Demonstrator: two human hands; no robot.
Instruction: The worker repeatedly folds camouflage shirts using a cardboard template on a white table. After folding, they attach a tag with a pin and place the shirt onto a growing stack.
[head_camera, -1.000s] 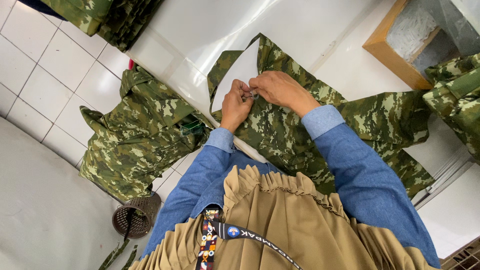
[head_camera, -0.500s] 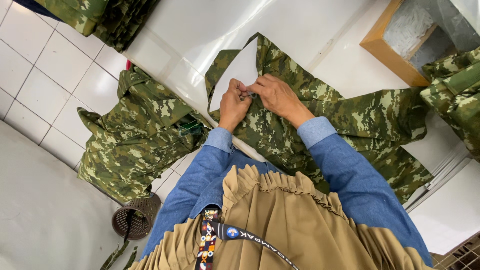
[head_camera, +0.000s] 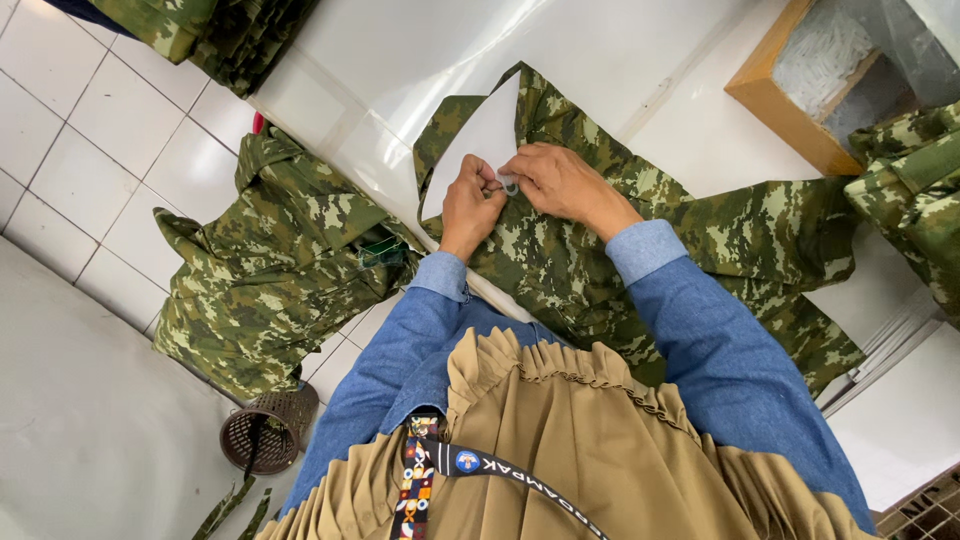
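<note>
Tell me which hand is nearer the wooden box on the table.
Right. The right hand lies on the camouflage garment on the side toward the wooden box; the left hand sits beyond it, farther away, beside the white sheet.

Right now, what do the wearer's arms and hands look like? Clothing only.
Both arms wear long blue denim-like sleeves with buttoned cuffs at the wrists. The left hand and right hand are bare: no gloves, and no rings or watch that I can make out. A tan pleated garment covers the chest, with a patterned lanyard hanging over it.
</note>
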